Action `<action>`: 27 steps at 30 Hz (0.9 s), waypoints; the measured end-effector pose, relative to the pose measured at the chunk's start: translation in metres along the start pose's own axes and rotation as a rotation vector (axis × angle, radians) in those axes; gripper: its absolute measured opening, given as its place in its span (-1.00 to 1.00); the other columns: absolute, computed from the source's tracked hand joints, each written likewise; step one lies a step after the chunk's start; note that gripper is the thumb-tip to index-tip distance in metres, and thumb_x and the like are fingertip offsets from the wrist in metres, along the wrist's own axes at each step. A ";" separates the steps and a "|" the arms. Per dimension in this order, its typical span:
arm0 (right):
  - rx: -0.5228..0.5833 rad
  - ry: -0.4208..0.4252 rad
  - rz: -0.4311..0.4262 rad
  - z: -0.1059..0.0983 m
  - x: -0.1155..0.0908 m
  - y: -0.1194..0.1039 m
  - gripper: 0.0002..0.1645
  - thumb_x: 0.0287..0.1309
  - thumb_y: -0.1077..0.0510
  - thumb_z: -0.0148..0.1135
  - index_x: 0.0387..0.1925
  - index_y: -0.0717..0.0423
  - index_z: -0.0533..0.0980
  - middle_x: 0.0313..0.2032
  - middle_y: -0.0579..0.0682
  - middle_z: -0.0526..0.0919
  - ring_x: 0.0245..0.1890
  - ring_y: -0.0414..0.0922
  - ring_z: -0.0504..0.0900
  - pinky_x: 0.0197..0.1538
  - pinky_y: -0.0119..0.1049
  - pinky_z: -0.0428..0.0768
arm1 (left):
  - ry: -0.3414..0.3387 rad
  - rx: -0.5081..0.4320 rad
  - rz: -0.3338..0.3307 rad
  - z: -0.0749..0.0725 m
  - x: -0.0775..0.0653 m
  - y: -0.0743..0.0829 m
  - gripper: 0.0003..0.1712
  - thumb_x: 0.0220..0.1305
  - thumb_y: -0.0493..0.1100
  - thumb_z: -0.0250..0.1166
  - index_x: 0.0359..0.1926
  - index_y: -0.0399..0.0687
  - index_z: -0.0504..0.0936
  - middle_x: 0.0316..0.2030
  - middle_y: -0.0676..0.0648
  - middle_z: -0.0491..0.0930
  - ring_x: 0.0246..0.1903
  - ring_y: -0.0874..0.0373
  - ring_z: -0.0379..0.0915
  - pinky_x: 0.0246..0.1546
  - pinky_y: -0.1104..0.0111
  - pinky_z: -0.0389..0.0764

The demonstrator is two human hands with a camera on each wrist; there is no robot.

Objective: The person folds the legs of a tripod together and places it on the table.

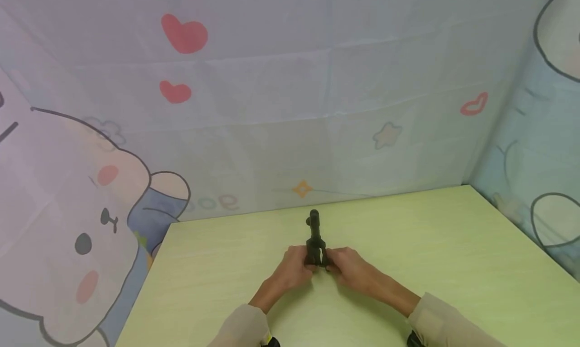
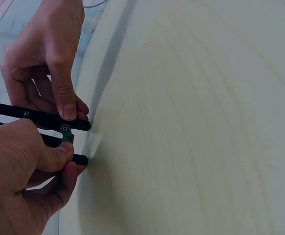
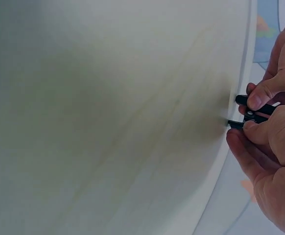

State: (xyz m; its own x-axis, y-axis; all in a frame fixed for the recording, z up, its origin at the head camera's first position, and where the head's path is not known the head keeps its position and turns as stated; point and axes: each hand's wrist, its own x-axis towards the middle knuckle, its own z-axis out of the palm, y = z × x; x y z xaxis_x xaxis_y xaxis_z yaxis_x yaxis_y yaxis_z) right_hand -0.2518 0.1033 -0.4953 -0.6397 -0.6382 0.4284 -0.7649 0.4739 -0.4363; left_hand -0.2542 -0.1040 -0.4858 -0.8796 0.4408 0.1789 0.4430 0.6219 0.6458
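A black stand with slim legs [image 1: 315, 231], resembling a small tripod, is held over the table in the head view; its narrow end points away and carries a small side knob. My left hand [image 1: 294, 267] grips its near end from the left. From the right, my right hand [image 1: 352, 269] pinches the opposite leg. Close up in the left wrist view, two dark legs [image 2: 81, 123] lie spread apart, with a small hinged link [image 2: 65, 131] under my left thumb. The right wrist view shows the leg tips [image 3: 241, 100] between both hands' fingers; fingers hide parts of it.
A pale yellow-green table [image 1: 217, 266] lies beneath the hands. Behind it hangs a printed cloth [image 1: 272, 85] with hearts and a star, and a cartoon animal [image 1: 104, 236] covers the left side. More printed cloth [image 1: 544, 150] borders the right edge.
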 end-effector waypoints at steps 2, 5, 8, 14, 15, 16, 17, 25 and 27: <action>-0.008 -0.007 -0.008 0.000 0.000 0.000 -0.77 0.20 0.50 0.34 -0.35 0.17 0.52 -0.48 -0.05 0.62 -0.49 -0.29 0.37 -0.41 -0.43 0.43 | 0.000 0.003 -0.007 0.000 0.000 0.000 -0.77 0.05 -0.53 0.32 -0.30 -0.17 0.68 -0.49 -0.07 0.60 -0.54 0.22 0.36 -0.54 0.41 0.45; -0.015 -0.019 -0.021 -0.001 0.002 0.002 -0.78 0.21 0.50 0.33 -0.32 0.18 0.50 -0.48 -0.04 0.62 -0.48 -0.29 0.39 -0.42 -0.43 0.44 | 0.012 -0.002 -0.004 0.000 0.000 0.001 -0.79 0.06 -0.52 0.34 -0.31 -0.19 0.68 -0.49 -0.06 0.61 -0.53 0.21 0.37 -0.53 0.39 0.47; -0.019 -0.051 -0.048 -0.004 0.002 0.005 -0.80 0.25 0.47 0.33 -0.27 0.18 0.51 -0.41 -0.02 0.69 -0.42 -0.29 0.51 -0.38 -0.41 0.55 | 0.010 -0.003 -0.006 0.000 0.000 0.002 -0.80 0.08 -0.52 0.36 -0.31 -0.21 0.68 -0.48 -0.05 0.63 -0.53 0.20 0.38 -0.51 0.39 0.48; -0.031 -0.134 -0.129 -0.009 0.002 0.015 -0.83 0.33 0.37 0.33 -0.15 0.18 0.50 -0.21 0.03 0.76 -0.16 -0.19 0.73 -0.17 -0.33 0.72 | 0.000 0.012 -0.006 0.001 -0.001 0.001 -0.77 0.08 -0.55 0.37 -0.27 -0.23 0.69 -0.46 -0.03 0.64 -0.52 0.20 0.40 -0.50 0.38 0.50; -0.032 -0.139 -0.137 -0.010 0.003 0.016 -0.84 0.34 0.36 0.32 -0.14 0.18 0.50 -0.21 0.03 0.76 -0.15 -0.19 0.73 -0.16 -0.34 0.72 | 0.000 0.014 -0.007 0.001 -0.001 0.001 -0.77 0.09 -0.55 0.37 -0.26 -0.22 0.69 -0.45 -0.03 0.64 -0.52 0.20 0.40 -0.50 0.38 0.51; -0.033 -0.143 -0.141 -0.010 0.003 0.017 -0.84 0.35 0.35 0.32 -0.14 0.18 0.49 -0.20 0.03 0.76 -0.16 -0.19 0.73 -0.17 -0.35 0.71 | 0.001 0.013 -0.008 0.001 -0.001 0.001 -0.76 0.09 -0.55 0.37 -0.25 -0.22 0.69 -0.44 -0.02 0.65 -0.51 0.20 0.41 -0.49 0.39 0.51; -0.036 -0.146 -0.141 -0.011 0.003 0.018 -0.85 0.35 0.35 0.32 -0.15 0.17 0.49 -0.21 0.02 0.76 -0.17 -0.20 0.72 -0.18 -0.36 0.71 | 0.001 0.011 -0.007 0.002 -0.001 0.001 -0.76 0.10 -0.55 0.36 -0.25 -0.21 0.69 -0.44 -0.02 0.66 -0.51 0.21 0.41 -0.48 0.39 0.52; 0.064 -0.168 -0.054 -0.010 0.008 0.024 -0.80 0.36 0.35 0.30 -0.03 0.14 0.57 -0.12 -0.04 0.78 -0.06 -0.22 0.71 0.01 -0.28 0.71 | 0.023 0.030 0.009 0.002 -0.002 0.001 -0.72 0.13 -0.49 0.38 -0.14 -0.18 0.70 -0.44 0.04 0.63 -0.47 0.21 0.39 -0.44 0.38 0.49; 0.098 -0.158 -0.025 -0.009 0.009 0.026 -0.74 0.35 0.38 0.31 0.02 0.14 0.59 -0.10 -0.04 0.79 -0.03 -0.19 0.72 0.04 -0.27 0.71 | 0.025 0.018 0.018 0.003 -0.002 0.000 -0.72 0.16 -0.46 0.41 -0.10 -0.18 0.70 -0.44 0.04 0.64 -0.47 0.22 0.39 -0.43 0.38 0.49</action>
State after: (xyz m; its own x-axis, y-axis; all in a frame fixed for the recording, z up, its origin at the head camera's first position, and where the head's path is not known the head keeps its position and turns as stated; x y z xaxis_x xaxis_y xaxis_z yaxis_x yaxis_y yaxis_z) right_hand -0.2780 0.1154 -0.4960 -0.5946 -0.7402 0.3138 -0.7646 0.4000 -0.5053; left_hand -0.2516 -0.1032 -0.4885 -0.8756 0.4356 0.2089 0.4614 0.6256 0.6291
